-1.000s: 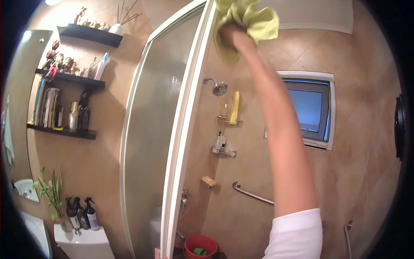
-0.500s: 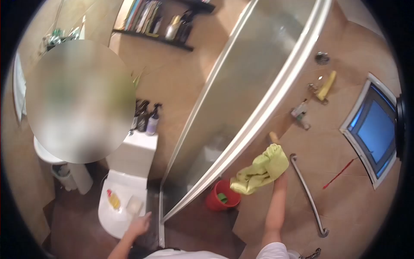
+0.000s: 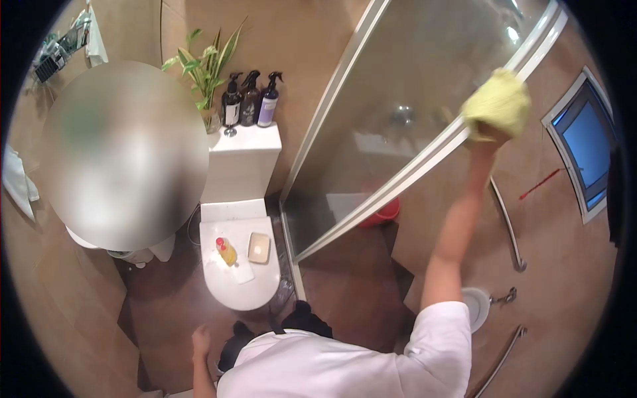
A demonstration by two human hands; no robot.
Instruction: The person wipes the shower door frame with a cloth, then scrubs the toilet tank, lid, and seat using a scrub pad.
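Observation:
My right hand (image 3: pixel 492 131) is raised at the upper right, closed on a yellow-green cloth (image 3: pixel 497 103). The cloth is bunched over the fingers and lies against the white frame (image 3: pixel 458 129) of the glass shower door (image 3: pixel 398 86). My left hand (image 3: pixel 201 339) hangs low beside my body on the left, holding nothing, with its fingers loosely apart. In front of me, on the closed toilet lid (image 3: pixel 242 292), are a small yellow bottle with a red cap (image 3: pixel 226 252) and a shallow rectangular dish (image 3: pixel 259 248).
Several pump and spray bottles (image 3: pixel 249 99) and a leafy plant (image 3: pixel 211 66) stand on the toilet tank (image 3: pixel 245 156). A red bucket (image 3: pixel 388 211) sits partly behind the door frame. Grab bars (image 3: pixel 507 222) and a small window (image 3: pixel 584 146) are on the right wall.
My right hand has moved up with the cloth, onto the door frame. My left hand has withdrawn from over the toilet lid to my side. The view has shifted.

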